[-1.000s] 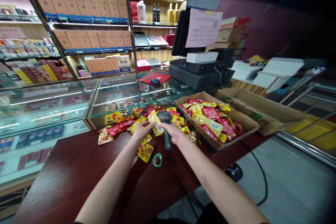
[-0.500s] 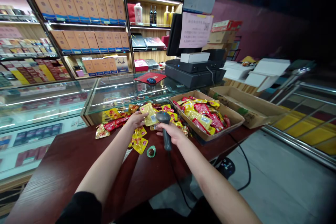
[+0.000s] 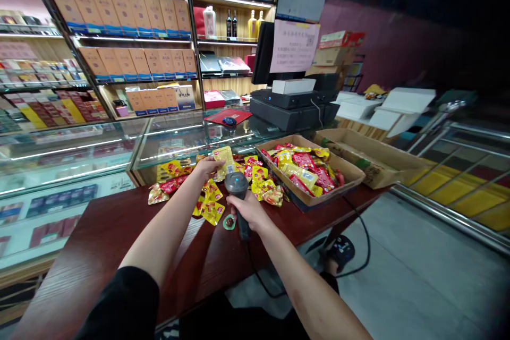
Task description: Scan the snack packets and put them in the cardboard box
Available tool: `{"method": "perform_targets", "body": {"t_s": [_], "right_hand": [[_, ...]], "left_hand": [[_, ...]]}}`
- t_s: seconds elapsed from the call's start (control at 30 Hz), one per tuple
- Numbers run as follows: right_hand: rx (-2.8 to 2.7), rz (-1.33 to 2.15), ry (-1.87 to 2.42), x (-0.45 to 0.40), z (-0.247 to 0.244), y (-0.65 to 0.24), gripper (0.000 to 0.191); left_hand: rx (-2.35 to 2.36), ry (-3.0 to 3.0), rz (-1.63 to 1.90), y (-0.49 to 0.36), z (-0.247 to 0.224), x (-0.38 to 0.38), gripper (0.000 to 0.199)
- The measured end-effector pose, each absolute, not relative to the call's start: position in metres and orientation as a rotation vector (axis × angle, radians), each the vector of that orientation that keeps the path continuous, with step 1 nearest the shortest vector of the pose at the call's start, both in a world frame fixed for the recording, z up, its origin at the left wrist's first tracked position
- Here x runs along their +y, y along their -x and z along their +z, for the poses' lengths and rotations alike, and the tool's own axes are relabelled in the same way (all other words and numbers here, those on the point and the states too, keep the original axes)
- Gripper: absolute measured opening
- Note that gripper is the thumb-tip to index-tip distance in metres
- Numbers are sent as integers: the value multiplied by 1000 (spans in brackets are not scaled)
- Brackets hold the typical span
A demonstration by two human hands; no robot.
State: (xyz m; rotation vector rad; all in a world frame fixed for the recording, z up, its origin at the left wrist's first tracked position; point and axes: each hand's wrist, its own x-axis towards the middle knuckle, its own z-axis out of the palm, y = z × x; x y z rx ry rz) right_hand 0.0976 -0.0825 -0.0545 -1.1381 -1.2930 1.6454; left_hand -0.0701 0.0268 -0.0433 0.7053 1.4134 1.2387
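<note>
We stand at a shop counter, looking down at our two bare arms reaching over a dark red wooden counter top (image 3: 93, 244). Our right hand (image 3: 245, 210) is closed, gripping the handle of a black barcode scanner (image 3: 237, 196), with its head tipped up and away from us. Our left hand (image 3: 207, 167) is open, and its fingers reach onto a yellow snack packet (image 3: 224, 162) without clearly pinching it.

Loose snack packets (image 3: 211, 207) in red and yellow lie scattered on the counter around and between both hands. Just below the scanner sits a small green dish (image 3: 229, 222) holding a round brown item. To the right, a cardboard tray (image 3: 342, 170) is heaped with more red and yellow packets (image 3: 305, 170). Beside it lies a second cardboard box (image 3: 370, 162).

Behind the counter stands a glass display case (image 3: 71, 154). On top of it are a red mat (image 3: 227, 117), a computer mouse (image 3: 229, 121) and a black cash register (image 3: 292, 109), with a pink paper notice (image 3: 294, 47) hanging above. Shelves of boxed goods and bottles (image 3: 131, 56) line the back wall.
</note>
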Motion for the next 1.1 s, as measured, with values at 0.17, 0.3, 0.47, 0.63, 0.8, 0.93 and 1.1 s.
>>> {"method": "perform_targets", "body": {"t_s": [0.17,0.3,0.47,0.63,0.8,0.93,1.1], "right_hand": [[-1260,1659,1149,-88,-52,-97,14],[-1271,1656,1150,-87,-59,-96,16],[-1257,1657,1115,-85,-66,-95,16],[-1272,1660,1134,-84,-65,-95,17],[-1267,1657,1112,-84,-66,-95,17],[-1256,1664,1129,-83,-65,-95,14],[-1227,1551,1115,-58,-59,-100,11]], "left_hand": [[1453,-694,1230,69,-45,22,41],[1457,-706,1234,68,-46,20,43],[1461,-729,1233,68,-47,20,47],[1416,-721,1222,69,-46,17,46],[1430,-733,1227,71,-48,18,44],[1457,-736,1222,72,-49,19,48],[1463,-755,1148,73,-50,15,48]]}}
